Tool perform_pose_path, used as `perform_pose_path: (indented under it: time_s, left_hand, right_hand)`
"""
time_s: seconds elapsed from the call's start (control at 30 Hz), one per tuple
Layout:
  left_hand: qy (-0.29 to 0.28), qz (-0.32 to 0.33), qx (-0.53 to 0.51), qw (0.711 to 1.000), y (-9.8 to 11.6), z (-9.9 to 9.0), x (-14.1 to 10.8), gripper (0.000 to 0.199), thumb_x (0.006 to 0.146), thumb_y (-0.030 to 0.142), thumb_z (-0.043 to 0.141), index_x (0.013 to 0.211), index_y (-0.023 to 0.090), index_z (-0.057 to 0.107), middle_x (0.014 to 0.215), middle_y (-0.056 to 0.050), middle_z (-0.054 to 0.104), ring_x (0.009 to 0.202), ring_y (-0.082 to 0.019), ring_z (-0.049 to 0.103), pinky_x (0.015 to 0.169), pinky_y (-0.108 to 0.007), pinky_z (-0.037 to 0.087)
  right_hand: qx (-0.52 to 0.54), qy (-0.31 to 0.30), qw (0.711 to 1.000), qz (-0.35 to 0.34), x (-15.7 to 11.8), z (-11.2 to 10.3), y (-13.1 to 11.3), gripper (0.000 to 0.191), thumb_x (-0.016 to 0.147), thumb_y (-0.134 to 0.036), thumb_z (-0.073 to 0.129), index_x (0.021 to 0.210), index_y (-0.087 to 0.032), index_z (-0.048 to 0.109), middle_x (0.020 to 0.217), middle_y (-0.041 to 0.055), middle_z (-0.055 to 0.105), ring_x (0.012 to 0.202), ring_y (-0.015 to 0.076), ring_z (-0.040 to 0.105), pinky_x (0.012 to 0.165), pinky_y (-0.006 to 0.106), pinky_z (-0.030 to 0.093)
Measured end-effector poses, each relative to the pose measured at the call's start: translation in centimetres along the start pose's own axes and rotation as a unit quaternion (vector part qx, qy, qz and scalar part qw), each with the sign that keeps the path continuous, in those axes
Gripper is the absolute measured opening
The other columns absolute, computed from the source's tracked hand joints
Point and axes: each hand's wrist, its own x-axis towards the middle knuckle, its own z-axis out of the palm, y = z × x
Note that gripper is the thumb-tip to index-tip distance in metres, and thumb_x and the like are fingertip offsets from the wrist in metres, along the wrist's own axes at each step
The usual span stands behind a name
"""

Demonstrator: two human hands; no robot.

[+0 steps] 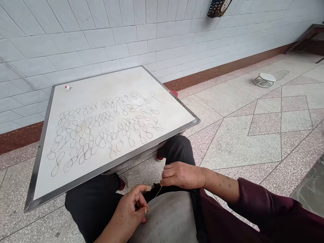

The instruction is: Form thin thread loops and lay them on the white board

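Note:
Over my lap, my left hand [133, 211] is curled, thumb and fingers close together around something small that I cannot make out; one fingertip has a tan covering. To its right, my right hand [181, 175] pinches the end of a thin pale thread [158, 191], which hangs down toward the grey cloth [169, 216] on my lap. Many thin dark wire or thread loops [101, 140], mostly twisted in figure-eight shapes, lie in rows on the white table [101, 82] with a metal edge.
A small red and white object [68, 88] sits at the table's far left corner. Behind the table stands a tiled wall [106, 37]. A white stool [264, 80] is on the floor at the right, and a dark patterned item [218, 8] hangs on the wall.

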Motion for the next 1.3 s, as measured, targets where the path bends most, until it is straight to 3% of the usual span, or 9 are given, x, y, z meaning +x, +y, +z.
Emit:
perform_pose_path:
  time_s: [0.23, 0.4, 0.67, 0.83, 1.0, 1.2, 1.3]
  left_hand:
    - [-0.009, -0.004, -0.026, 1.0, -0.2, 0.8, -0.1, 0.047, 0.07, 0.018, 0.066, 0.118, 0.021, 0.067, 0.074, -0.001, 0.06, 0.065, -0.018, 0.054, 0.057, -0.03, 0.051]
    - [-0.017, -0.003, -0.025, 1.0, -1.1, 0.7, -0.2, 0.048, 0.072, 0.019, 0.065, 0.119, 0.022, 0.065, 0.076, -0.002, 0.06, 0.066, -0.018, 0.054, 0.057, -0.031, 0.05]
    - [-0.046, -0.011, 0.013, 0.999, -1.9, 0.7, 0.0, 0.053, 0.073, 0.018, 0.06, 0.126, 0.022, 0.061, 0.077, 0.0, 0.06, 0.063, -0.016, 0.054, 0.057, -0.028, 0.046]
    - [-0.076, -0.025, 0.034, 0.996, -1.4, 0.7, 0.2, 0.058, 0.074, 0.021, 0.062, 0.132, 0.021, 0.058, 0.078, 0.0, 0.062, 0.065, -0.016, 0.056, 0.06, -0.029, 0.046]
    - [-0.07, -0.011, 0.041, 0.997, -1.2, 0.7, 0.2, 0.058, 0.074, 0.021, 0.062, 0.131, 0.02, 0.057, 0.076, 0.0, 0.062, 0.066, -0.018, 0.056, 0.061, -0.031, 0.049]
    - [-0.041, -0.007, 0.04, 0.998, -0.4, 0.6, 0.3, 0.058, 0.072, 0.022, 0.062, 0.13, 0.021, 0.058, 0.075, 0.0, 0.063, 0.064, -0.018, 0.056, 0.059, -0.032, 0.051]
    - [-0.021, 0.012, 0.068, 0.997, 0.6, 0.4, 0.3, 0.064, 0.073, 0.02, 0.061, 0.137, 0.021, 0.052, 0.074, 0.001, 0.064, 0.064, -0.019, 0.058, 0.062, -0.033, 0.052]
  right_hand:
    - [0.007, 0.007, 1.0, 0.025, -1.2, 0.2, 0.0, 0.026, 0.104, -0.018, 0.045, 0.121, -0.018, 0.064, 0.095, 0.0068, 0.066, 0.083, 0.0159, 0.06, 0.071, 0.027, 0.05]
    - [0.045, 0.042, 0.997, 0.037, -2.0, 0.2, 0.4, 0.027, 0.105, -0.018, 0.04, 0.116, -0.015, 0.065, 0.095, 0.0082, 0.068, 0.084, 0.0162, 0.061, 0.075, 0.028, 0.05]
    - [0.019, 0.009, 1.0, 0.006, -2.8, -0.1, 0.1, 0.026, 0.106, -0.019, 0.041, 0.109, -0.016, 0.067, 0.099, 0.0066, 0.071, 0.087, 0.0177, 0.062, 0.073, 0.031, 0.047]
    - [-0.016, -0.02, 1.0, -0.015, -3.3, -0.1, -0.1, 0.027, 0.106, -0.021, 0.04, 0.108, -0.016, 0.067, 0.091, 0.007, 0.071, 0.085, 0.0172, 0.061, 0.069, 0.032, 0.044]
    - [-0.032, -0.041, 0.999, -0.009, -3.9, -0.8, -0.4, 0.029, 0.106, -0.017, 0.038, 0.106, -0.017, 0.067, 0.087, 0.0062, 0.069, 0.079, 0.0169, 0.059, 0.068, 0.032, 0.043]
    - [0.053, -0.012, 0.996, 0.069, -1.6, -1.9, -1.4, 0.026, 0.103, -0.035, 0.05, 0.107, -0.017, 0.068, 0.095, 0.0081, 0.068, 0.088, 0.0192, 0.057, 0.079, 0.032, 0.047]
    - [0.07, -0.007, 0.996, 0.048, 0.8, -1.0, -2.0, 0.025, 0.103, -0.034, 0.051, 0.108, -0.017, 0.068, 0.091, 0.0064, 0.067, 0.083, 0.0181, 0.055, 0.075, 0.029, 0.048]
